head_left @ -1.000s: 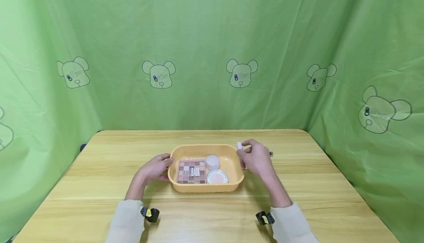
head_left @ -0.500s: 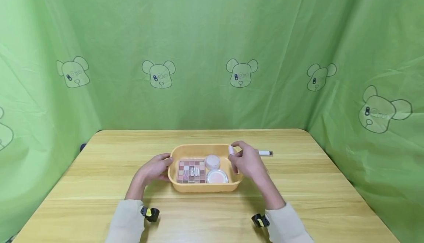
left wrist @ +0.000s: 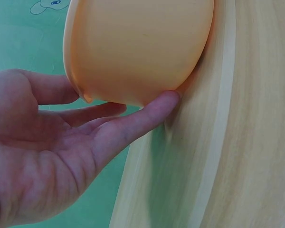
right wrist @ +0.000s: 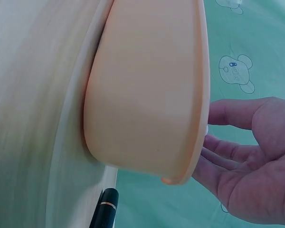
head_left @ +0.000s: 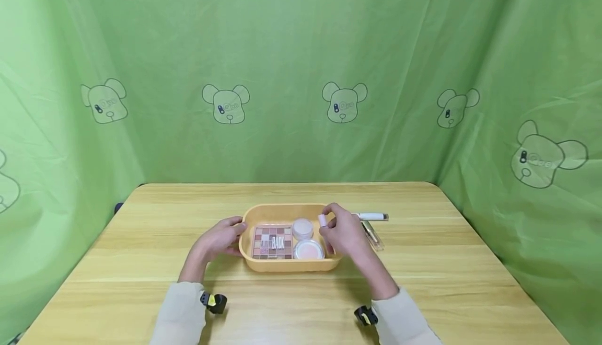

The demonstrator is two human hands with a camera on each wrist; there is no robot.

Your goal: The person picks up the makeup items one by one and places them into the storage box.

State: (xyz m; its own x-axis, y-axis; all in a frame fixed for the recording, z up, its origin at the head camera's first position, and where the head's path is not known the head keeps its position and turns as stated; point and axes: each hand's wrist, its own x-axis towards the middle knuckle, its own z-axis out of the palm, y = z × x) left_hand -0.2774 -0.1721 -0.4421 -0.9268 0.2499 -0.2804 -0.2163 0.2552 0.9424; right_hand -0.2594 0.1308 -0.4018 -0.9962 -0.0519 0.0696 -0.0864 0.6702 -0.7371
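Observation:
An orange-yellow tray (head_left: 291, 266) stands on the table holding a patterned palette (head_left: 272, 243) and two round compacts (head_left: 309, 250), (head_left: 302, 229). At its left end the left hand (head_left: 220, 239) grips the wall; the left wrist view shows the thumb and fingers of this hand (left wrist: 61, 137) around the tray end (left wrist: 142, 52). Inside the right end, the right hand (head_left: 345, 232) pinches a small tube with a pale cap (head_left: 322, 220). From the right wrist camera, the tray wall (right wrist: 142, 95) hides the fingertips of that hand (right wrist: 256, 156).
Just right of the tray lie a white pen-like stick (head_left: 373, 216) and gold-coloured tubes (head_left: 372, 235) on the table (head_left: 447, 272). A dark cylindrical item (right wrist: 104, 209) shows beside the tray in the right wrist view. Green cloth (head_left: 291, 151) hangs behind and at the sides.
The right hand has moved left with the tube, from the tray's right rim to inside it, uncovering the white stick and gold-coloured tubes. The left hand has kept its hold.

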